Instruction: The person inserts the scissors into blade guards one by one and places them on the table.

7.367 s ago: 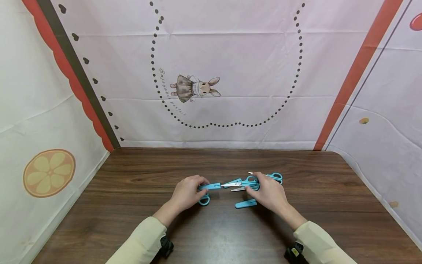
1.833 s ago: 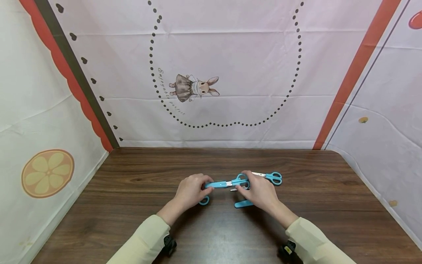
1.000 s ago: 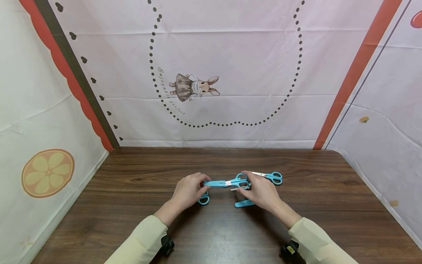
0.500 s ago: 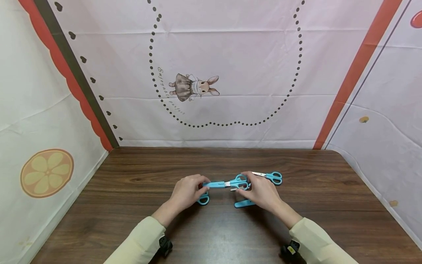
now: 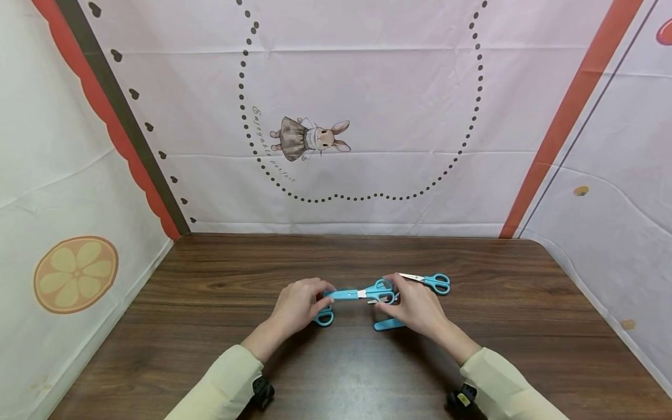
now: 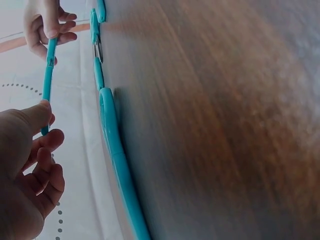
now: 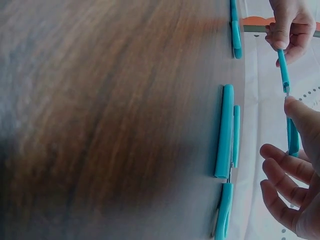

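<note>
My left hand [image 5: 298, 303] pinches the closed end of a light-blue blade cover [image 5: 343, 294] between thumb and fingers. A pair of scissors [image 5: 380, 291] has its blades mostly inside that cover, with a short strip of metal showing at the mouth. Its blue handle loops are pinched by my right hand [image 5: 420, 303]. Both wrist views show cover and scissors in one line, held above the table. Beneath my left hand lies another pair of scissors [image 5: 325, 317], sheathed in the left wrist view. Under my right hand a second blade cover [image 5: 388, 324] is partly hidden.
Uncovered scissors [image 5: 437, 283] lie behind my right hand. Another pair, its blade [image 5: 374, 301] visible, lies below the held scissors, mostly hidden. A further cover [image 7: 236, 135] lies behind the near one in the right wrist view. The brown wooden table [image 5: 236, 262] ends at a printed cloth backdrop [image 5: 399, 116].
Several seconds ago the blades were largely bare at the cover's mouth; my right hand has moved left and they now sit mostly inside. Over the last second both hands have stayed nearly still.
</note>
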`<state>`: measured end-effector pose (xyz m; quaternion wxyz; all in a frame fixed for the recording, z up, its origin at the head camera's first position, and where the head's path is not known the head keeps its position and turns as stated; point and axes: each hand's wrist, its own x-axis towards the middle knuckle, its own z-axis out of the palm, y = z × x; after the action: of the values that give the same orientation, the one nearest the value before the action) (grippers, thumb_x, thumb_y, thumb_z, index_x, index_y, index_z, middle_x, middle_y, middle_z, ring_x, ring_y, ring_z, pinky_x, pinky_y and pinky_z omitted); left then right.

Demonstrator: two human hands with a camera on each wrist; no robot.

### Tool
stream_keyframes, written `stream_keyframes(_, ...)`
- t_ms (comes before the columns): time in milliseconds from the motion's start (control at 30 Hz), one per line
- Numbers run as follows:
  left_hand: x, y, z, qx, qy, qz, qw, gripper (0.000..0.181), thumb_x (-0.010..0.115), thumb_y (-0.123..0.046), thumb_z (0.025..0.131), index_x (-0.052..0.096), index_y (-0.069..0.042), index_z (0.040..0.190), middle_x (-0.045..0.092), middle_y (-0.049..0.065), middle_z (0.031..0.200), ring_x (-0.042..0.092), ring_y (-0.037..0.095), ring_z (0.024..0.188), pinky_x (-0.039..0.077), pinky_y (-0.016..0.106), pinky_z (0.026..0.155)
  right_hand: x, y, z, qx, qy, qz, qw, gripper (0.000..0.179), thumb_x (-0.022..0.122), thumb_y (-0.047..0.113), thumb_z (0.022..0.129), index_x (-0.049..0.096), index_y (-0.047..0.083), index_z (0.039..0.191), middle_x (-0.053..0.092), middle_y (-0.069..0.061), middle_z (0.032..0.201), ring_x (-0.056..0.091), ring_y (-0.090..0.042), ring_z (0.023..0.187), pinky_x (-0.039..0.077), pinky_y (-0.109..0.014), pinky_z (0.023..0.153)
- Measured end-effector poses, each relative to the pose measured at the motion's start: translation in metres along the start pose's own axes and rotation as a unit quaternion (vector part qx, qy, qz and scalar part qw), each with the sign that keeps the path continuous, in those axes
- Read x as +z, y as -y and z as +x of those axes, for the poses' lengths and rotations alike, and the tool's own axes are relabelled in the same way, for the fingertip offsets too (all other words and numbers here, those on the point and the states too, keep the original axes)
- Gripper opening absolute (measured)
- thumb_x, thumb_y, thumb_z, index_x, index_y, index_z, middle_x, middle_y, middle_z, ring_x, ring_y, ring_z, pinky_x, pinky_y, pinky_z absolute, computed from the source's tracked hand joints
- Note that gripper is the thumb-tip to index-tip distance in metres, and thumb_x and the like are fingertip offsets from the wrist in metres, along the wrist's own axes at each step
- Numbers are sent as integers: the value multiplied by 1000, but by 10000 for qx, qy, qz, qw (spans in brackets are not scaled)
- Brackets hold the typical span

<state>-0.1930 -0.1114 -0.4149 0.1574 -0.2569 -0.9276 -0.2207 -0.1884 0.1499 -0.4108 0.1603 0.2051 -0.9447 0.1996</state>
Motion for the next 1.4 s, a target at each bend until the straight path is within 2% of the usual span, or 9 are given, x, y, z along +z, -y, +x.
stream_keyframes(300, -1, -4, 1, 68, 14, 103, 9999, 14, 71, -26, 81, 70, -23, 94, 58, -16, 75, 41, 0, 58, 34, 16, 49, -1, -1, 0, 22, -9, 114, 9999, 54, 78, 38, 70, 60, 13, 115, 58, 8, 67, 46, 1, 55, 35, -18, 46)
stream_keyframes(667, -3, -8, 2, 129, 9, 129, 9998, 15, 71, -26, 81, 71, -21, 96, 60, -14, 76, 42, 0, 59, 34, 16, 50, -2, -1, 0, 36, 22, 120, 9999, 54, 76, 40, 71, 60, 13, 115, 56, 8, 65, 43, 1, 53, 33, -19, 46)
stream_keyframes(1200, -1, -9, 3, 222, -163, 162, 9995, 15, 70, -26, 82, 72, -20, 95, 64, -12, 81, 47, -1, 60, 37, 17, 51, 0, 2, -1, -16, -101, 165, 9998, 51, 75, 40, 73, 61, 11, 112, 47, 14, 60, 38, 1, 48, 31, -18, 43)
stream_keyframes(1400, 1, -10, 2, 197, -113, 156, 9996, 15, 70, -26, 81, 72, -20, 95, 65, -10, 81, 46, -1, 60, 36, 16, 50, 0, 3, 0, 32, -102, 196, 9998, 51, 75, 40, 73, 61, 11, 112, 49, 13, 61, 39, 1, 48, 32, -18, 44)
